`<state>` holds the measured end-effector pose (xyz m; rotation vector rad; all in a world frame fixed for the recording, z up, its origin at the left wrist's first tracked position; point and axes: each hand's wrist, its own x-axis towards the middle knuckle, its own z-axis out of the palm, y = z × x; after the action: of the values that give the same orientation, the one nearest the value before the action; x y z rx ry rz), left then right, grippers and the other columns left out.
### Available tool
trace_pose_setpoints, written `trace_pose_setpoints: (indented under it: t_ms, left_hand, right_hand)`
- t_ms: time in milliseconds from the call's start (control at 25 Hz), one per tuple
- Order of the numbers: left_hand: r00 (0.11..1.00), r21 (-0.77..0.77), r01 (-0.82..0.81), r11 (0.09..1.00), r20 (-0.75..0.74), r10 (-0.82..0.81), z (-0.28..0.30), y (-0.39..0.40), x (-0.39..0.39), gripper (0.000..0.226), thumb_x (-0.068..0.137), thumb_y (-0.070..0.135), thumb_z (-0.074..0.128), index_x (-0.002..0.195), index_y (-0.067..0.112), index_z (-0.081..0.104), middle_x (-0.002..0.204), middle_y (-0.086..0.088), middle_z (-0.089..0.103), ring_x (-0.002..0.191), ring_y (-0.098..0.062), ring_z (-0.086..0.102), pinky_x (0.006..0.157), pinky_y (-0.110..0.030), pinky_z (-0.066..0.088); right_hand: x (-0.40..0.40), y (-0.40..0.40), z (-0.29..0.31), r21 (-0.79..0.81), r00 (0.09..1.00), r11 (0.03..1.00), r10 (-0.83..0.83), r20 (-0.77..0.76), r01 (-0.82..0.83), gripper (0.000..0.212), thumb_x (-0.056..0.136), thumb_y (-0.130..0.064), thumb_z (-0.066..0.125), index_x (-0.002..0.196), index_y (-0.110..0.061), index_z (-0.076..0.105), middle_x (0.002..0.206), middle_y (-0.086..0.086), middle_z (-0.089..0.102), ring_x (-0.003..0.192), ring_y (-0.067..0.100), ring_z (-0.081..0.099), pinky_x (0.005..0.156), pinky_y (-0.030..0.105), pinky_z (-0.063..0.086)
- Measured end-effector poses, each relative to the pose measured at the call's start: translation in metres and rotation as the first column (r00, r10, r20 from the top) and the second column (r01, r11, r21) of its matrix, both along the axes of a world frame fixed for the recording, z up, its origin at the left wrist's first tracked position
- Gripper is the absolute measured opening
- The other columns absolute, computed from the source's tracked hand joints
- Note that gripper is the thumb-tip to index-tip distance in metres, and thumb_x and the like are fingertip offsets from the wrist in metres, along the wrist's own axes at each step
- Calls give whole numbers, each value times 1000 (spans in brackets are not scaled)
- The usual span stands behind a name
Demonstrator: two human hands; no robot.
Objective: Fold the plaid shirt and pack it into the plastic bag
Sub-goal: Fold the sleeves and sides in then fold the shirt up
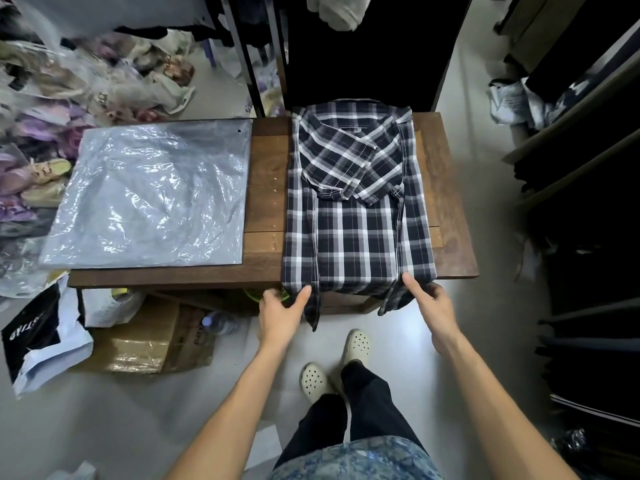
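I counted one plaid shirt (358,202) on the one wooden bench (446,188). One clear plastic bag (149,192) lay flat on the bench's left part. Two hands (282,315) were in view, left and right (431,308), both at the shirt's near hem. Two shoes: one cream clog (313,381) and a second one (356,344). One cardboard box (152,344) sat under the bench, with one plastic bottle (221,322) on it. One black-and-white mailer bag (41,337) lay on the floor at left. The bagged garments heaped at far left were too many and too blurred for me to count. The dark shelf stacks at right: couldn't count either.
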<state>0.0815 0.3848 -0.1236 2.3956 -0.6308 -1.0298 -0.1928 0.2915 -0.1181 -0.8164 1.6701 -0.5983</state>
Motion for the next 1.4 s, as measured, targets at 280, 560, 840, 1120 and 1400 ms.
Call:
trace_pose_setpoints:
  t_ms: [280,560,840,1120,1400]
  left_hand:
    - [948,-187,-2,982,-313,-58,-6,16,12,42,78,49,82,102,19,62,100,8,73,97,-14,68,89,-37,54]
    - [845,-170,79,982,-512,-157,6,38,9,30,89,34,77,119,30,71,111,14,77,105,-3,71,103,-36,52]
    - [873,-131,242,961,-403,-275,-1,82,15,64,80,56,77,133,27,55,128,14,68,120,-5,63,107,-42,50]
    - [833,-123,259,958,-473,-286,35,94,10,52,90,54,66,137,35,54,134,18,65,124,-3,60,111,-42,46]
    - [887,-196,165,967,-398,-233,96,96,6,62,91,33,73,139,47,37,108,1,77,92,-18,76,88,-46,60]
  right_hand:
    - [-15,8,5,-42,990,996,83,113,-79,43,84,-28,84,118,-11,64,108,2,78,92,8,75,78,20,56]
    - [-32,45,-9,29,960,971,231,162,-238,27,92,-11,74,119,-13,68,114,3,78,105,17,74,89,29,54]
    - [-41,99,-19,56,954,954,288,80,-293,31,92,-2,72,116,-21,65,111,6,77,97,22,75,78,40,61]
    - [-41,124,43,-50,973,981,191,133,-186,63,91,-3,74,140,-33,48,111,-5,78,99,17,76,75,25,60]
    - [-49,124,101,-238,953,926,303,8,-293,18,89,-8,76,99,-20,67,88,-3,68,72,11,61,66,17,49]
